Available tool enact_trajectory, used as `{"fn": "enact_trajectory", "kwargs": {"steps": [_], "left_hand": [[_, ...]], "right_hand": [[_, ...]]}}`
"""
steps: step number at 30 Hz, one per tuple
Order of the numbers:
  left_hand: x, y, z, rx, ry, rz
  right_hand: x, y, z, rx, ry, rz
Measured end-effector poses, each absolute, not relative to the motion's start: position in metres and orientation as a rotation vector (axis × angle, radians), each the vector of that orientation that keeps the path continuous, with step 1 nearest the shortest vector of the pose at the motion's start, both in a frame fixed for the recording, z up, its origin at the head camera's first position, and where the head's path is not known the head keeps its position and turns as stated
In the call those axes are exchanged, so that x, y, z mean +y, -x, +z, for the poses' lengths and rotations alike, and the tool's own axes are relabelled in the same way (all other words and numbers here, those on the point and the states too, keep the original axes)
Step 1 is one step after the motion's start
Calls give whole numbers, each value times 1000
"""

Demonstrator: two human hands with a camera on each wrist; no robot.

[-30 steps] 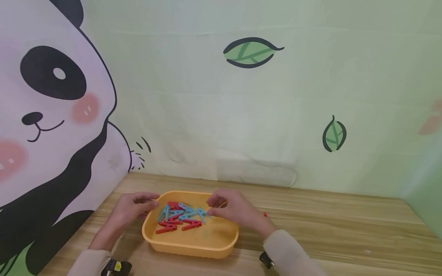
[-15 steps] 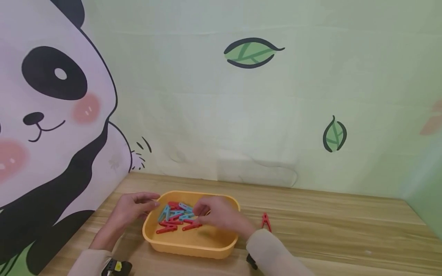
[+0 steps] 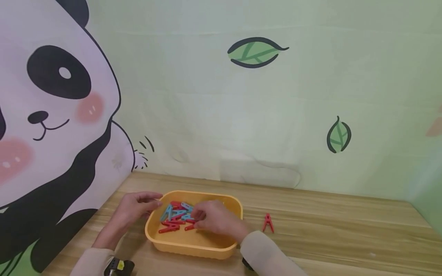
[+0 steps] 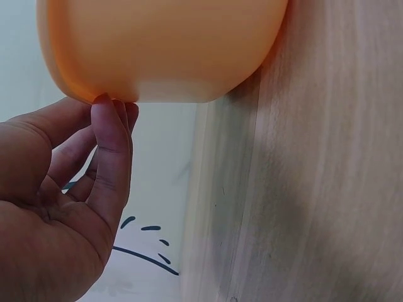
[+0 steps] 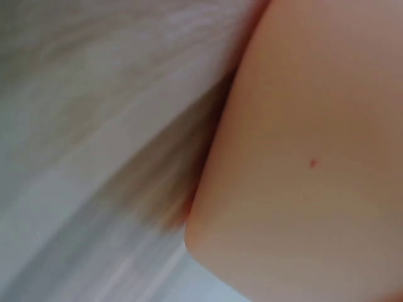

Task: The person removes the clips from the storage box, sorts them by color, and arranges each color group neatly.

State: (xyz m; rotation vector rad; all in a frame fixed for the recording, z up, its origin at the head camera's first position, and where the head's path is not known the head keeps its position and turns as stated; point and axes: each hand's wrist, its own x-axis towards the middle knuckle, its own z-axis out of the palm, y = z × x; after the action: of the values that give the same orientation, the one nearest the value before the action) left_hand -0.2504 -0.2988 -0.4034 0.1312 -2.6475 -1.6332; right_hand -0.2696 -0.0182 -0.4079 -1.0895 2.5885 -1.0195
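My left hand [image 3: 132,207] pinched the yellow tub [image 3: 193,250] by its rim while my bent right hand [image 3: 217,217], hold hidden, had moved leftward over the clips [image 3: 170,229], seemingly mid-pick.

Gap betw. tray [image 3: 193,251] & lone red clip [image 3: 268,223]; R forearm [image 3: 264,251] over tray's R side.

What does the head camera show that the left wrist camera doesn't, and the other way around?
Only the head view shows the red and blue clothespins inside the yellow tub, the right hand over them, the lone red clothespin beside the tub and the leaf prints.
Only the left wrist view shows the palm side of the left hand and, up close, the tub's outer end wall.
Both show the left hand, the tub, the wooden table and the printed backdrop.
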Motion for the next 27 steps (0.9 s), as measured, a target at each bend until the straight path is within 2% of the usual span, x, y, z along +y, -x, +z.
{"fn": "enact_trajectory", "kwargs": {"steps": [16,27], "left_hand": [[-298,250,-404,-2652,-136,-1621],[-298,249,-404,-2647,-139,-1620]], "right_hand": [[-18,267,-407,2635,1170,-782],[-13,265,-401,2630,1118,-689]]}}
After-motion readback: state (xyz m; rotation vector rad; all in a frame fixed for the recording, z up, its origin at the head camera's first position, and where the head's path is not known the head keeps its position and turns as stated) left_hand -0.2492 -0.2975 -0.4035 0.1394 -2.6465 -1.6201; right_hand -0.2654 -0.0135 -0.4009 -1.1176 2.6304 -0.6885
